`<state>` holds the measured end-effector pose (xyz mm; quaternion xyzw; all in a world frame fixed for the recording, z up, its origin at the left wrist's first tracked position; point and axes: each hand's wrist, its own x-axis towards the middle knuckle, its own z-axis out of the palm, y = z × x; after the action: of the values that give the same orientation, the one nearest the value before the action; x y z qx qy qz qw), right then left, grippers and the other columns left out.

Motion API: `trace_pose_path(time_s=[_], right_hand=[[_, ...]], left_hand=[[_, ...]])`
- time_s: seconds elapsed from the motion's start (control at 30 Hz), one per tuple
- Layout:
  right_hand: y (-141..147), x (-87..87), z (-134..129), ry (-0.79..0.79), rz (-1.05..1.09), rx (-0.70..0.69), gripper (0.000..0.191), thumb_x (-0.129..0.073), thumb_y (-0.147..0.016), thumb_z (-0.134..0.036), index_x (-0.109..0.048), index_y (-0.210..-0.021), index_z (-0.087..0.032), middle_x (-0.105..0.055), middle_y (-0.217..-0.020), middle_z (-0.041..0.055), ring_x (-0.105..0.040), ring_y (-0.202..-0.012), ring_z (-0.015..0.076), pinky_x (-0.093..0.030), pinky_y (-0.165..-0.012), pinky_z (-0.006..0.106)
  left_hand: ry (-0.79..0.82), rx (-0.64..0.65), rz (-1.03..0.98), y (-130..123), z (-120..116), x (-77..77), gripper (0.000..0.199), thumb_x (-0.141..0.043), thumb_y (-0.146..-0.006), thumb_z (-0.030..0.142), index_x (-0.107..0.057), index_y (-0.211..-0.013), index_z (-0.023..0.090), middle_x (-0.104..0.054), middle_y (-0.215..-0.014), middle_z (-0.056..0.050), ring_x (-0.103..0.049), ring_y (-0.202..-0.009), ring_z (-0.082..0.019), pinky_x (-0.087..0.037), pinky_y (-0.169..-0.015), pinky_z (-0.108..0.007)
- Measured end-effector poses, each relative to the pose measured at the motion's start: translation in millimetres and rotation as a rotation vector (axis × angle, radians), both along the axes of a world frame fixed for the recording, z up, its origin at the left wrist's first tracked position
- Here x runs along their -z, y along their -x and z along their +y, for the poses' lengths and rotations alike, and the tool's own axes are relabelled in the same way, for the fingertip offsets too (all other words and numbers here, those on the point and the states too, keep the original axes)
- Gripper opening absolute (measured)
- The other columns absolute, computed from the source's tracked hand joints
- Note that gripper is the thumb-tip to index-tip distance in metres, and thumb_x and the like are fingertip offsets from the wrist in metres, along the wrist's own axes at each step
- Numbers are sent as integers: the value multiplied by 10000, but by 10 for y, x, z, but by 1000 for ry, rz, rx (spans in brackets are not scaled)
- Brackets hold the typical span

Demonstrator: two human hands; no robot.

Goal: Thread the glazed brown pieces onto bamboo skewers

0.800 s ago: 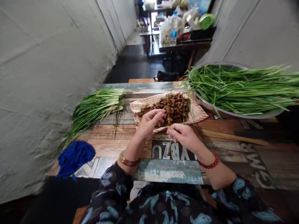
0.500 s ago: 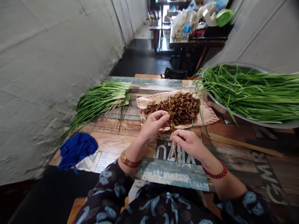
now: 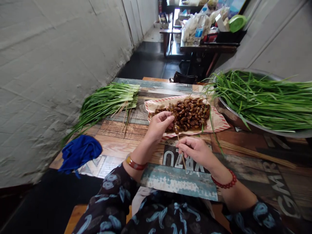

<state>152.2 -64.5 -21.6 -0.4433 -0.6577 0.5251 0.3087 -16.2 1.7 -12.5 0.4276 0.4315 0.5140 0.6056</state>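
Observation:
My right hand [image 3: 193,149] pinches a thin wooden skewer [image 3: 183,160], whose bare lower end points toward me. Glossy brown pupae [image 3: 176,128] are threaded on its upper part, which leans away and to the left. The fingers of my left hand [image 3: 159,126] are closed around the threaded pupae, partly hiding them. Just beyond both hands, a pile of loose brown pupae [image 3: 192,112] lies on a paper sheet with a red-striped edge [image 3: 221,123].
Cut green stalks [image 3: 107,100] lie at the left with several skewers [image 3: 122,112]. A blue cloth [image 3: 81,151] sits at the table's left edge. At the right, a metal basin [image 3: 231,113] holds long green leaves [image 3: 268,100], with bare skewers [image 3: 255,152] in front of it.
The skewer tilts more to the left, and more bare stick shows between my hands. My left hand has shifted slightly up and left along it. The view has turned a little.

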Motion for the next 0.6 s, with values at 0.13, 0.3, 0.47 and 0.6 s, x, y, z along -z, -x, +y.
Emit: trace_pose_path(time_s=[0.13,0.3,0.47,0.6], right_hand=[[35,10,-11,11,-6,33,202,-542,-876,-331,-632,-788,-172,-652,-636,-7,-554,-461,86,-432,-483,209],[-89,5,70,-9,-9,158,249,-560,-849,-384,-667,-818,-162,-631,-623,-4,-526,-451,92,-411,-453,214],[-468,52,222,-182,-229,370,322,-568,-845,-437,-721,-843,-153,-655,-627,21,-548,-514,125,-397,-487,233],[-760,162,260,-253,-472,472,325,-563,-845,-430,-752,-868,-168,-702,-670,45,-618,-608,176,-433,-566,267]], left_hand=[[-11,-4,14,-19,10,34,276,-756,-694,344,-623,-814,134,-576,-612,37,-510,-517,-56,-418,-518,-181],[-46,-12,50,163,108,-22,377,-747,-715,394,-668,-992,152,-668,-777,-23,-572,-599,-81,-414,-518,-187],[-216,-327,158,577,294,-45,285,-682,-775,404,-669,-925,162,-646,-753,-22,-533,-565,-69,-365,-487,-182],[-292,-251,443,728,243,60,239,-628,-802,363,-687,-890,149,-656,-724,-33,-545,-590,-106,-418,-556,-225]])
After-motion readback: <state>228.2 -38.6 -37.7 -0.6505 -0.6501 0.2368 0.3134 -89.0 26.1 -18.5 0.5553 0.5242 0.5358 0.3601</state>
